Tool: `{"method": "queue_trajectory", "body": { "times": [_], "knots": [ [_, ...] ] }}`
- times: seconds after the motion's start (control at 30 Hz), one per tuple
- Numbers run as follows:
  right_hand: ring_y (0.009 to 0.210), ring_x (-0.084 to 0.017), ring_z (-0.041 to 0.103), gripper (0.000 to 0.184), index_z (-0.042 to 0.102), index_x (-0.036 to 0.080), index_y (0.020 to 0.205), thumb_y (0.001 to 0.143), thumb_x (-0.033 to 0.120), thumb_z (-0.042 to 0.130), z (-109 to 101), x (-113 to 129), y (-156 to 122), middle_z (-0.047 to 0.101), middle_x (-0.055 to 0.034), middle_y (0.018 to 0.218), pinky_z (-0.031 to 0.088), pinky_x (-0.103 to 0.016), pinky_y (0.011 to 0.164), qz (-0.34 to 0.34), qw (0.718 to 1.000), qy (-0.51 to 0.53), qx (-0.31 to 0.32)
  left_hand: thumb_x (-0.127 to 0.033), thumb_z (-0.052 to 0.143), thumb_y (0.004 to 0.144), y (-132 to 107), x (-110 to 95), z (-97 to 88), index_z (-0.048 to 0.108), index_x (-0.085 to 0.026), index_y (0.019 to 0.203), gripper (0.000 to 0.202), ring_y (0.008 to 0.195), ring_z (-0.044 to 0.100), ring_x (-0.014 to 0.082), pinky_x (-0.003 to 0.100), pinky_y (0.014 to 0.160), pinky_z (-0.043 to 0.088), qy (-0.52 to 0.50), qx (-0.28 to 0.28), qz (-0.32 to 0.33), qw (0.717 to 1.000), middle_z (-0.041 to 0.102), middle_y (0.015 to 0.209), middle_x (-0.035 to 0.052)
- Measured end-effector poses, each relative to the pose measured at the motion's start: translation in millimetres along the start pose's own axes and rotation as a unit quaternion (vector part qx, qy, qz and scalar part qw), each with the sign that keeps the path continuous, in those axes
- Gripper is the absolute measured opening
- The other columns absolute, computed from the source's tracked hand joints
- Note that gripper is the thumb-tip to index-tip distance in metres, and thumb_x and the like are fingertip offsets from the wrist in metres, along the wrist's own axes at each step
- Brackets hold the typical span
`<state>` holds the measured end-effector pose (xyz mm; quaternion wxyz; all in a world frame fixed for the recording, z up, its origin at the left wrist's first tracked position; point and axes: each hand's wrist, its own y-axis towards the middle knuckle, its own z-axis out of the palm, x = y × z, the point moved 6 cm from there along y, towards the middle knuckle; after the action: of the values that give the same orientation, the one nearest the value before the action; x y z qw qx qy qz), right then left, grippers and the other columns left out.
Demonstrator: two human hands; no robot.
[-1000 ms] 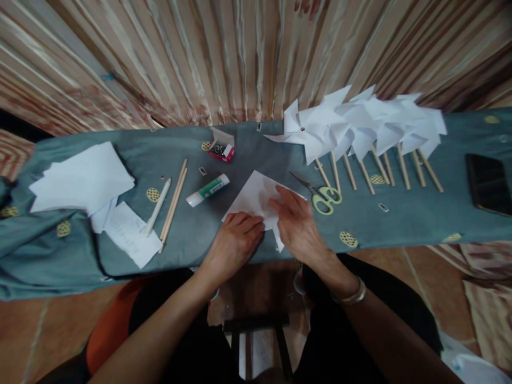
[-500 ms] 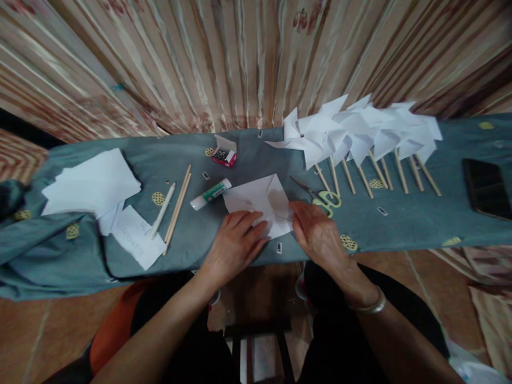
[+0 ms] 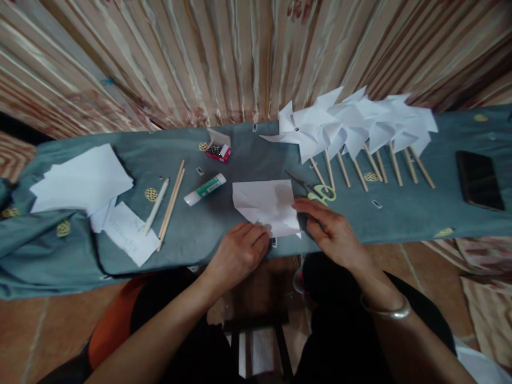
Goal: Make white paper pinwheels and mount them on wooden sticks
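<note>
A square of white paper point(image 3: 267, 194) with cuts and creases lies on the cloth in front of me. My left hand point(image 3: 242, 249) is closed, its curled fingers and thumb pinching the paper's near edge. Beside the paper's right edge, my right hand point(image 3: 334, 226) has its index finger stretched out to touch the sheet, with the thumb held apart below. Scissors point(image 3: 320, 193) with light green handles rest just beyond the right hand. A glue stick point(image 3: 205, 190) with a green label lies left of the paper.
Several white paper pinwheels point(image 3: 356, 122) on wooden sticks lie back right. A red box point(image 3: 219, 152) of metal pins stands open. Two wooden sticks point(image 3: 172, 205), a white pen point(image 3: 157, 205), a written slip point(image 3: 130, 234) and a paper stack point(image 3: 86, 178) are left; a phone point(image 3: 480, 180) is far right.
The paper has been turned, so its far edge now runs level. My left fingers have gone from lying spread on it to pinching its near edge. My view has shifted slightly.
</note>
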<state>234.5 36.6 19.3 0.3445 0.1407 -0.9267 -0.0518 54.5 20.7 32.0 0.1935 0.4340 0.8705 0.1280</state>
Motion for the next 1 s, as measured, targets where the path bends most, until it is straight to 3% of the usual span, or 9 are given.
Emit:
{"method": "queue_trajectory", "body": {
  "times": [0.1,0.2,0.4,0.7,1.0],
  "knots": [
    [0.132,-0.024,0.050,0.049,0.063,0.024,0.121,0.077,0.006,0.050,1,-2,-10,0.052,-0.0087,0.143,0.047,-0.045,0.104,-0.001,0.997,0.030,0.076,-0.013,0.049,0.092,-4,-4,-1.0,0.065,-0.011,0.095,0.016,0.081,0.066,0.0181,0.033,0.072,0.056,-0.023,0.004,0.004,1.000,0.071,0.097,0.0105],
    [0.133,-0.027,0.048,0.045,0.064,0.027,0.119,0.077,0.012,0.060,5,-1,-17,0.045,-0.0089,0.148,0.047,-0.046,0.104,0.009,0.994,0.044,0.098,-0.013,0.049,0.092,-8,-5,-1.0,0.066,-0.012,0.097,0.017,0.082,0.067,0.0182,0.033,0.072,0.057,-0.031,0.003,0.001,1.000,0.071,0.100,0.0110],
    [0.127,-0.025,0.054,0.011,0.073,0.024,0.090,0.085,0.024,0.064,13,3,-9,0.056,-0.0082,0.139,0.045,-0.047,0.104,0.020,0.992,0.117,0.041,-0.012,0.054,0.089,-7,-5,2.4,0.066,-0.011,0.097,0.015,0.086,0.067,0.0201,0.034,0.076,0.057,-0.037,0.019,-0.003,0.999,0.072,0.101,0.0096],
    [0.125,-0.026,0.054,0.010,0.071,0.022,0.084,0.087,0.026,0.061,23,11,1,0.057,-0.0089,0.135,0.046,-0.047,0.103,0.004,0.999,0.021,-0.027,-0.019,0.049,0.094,-8,-5,5.7,0.056,-0.015,0.121,0.029,0.094,0.066,0.0198,0.037,0.083,0.057,-0.040,0.025,-0.016,0.999,0.070,0.109,0.0100],
    [0.126,-0.027,0.052,0.009,0.067,0.020,0.082,0.086,0.026,0.061,25,16,2,0.056,-0.0107,0.136,0.046,-0.047,0.103,-0.006,0.998,-0.034,-0.045,-0.015,0.049,0.093,-6,-4,7.5,0.062,-0.011,0.111,0.022,0.088,0.063,0.0194,0.036,0.077,0.058,-0.080,0.024,-0.015,0.996,0.069,0.098,0.0100]
  ]
}}
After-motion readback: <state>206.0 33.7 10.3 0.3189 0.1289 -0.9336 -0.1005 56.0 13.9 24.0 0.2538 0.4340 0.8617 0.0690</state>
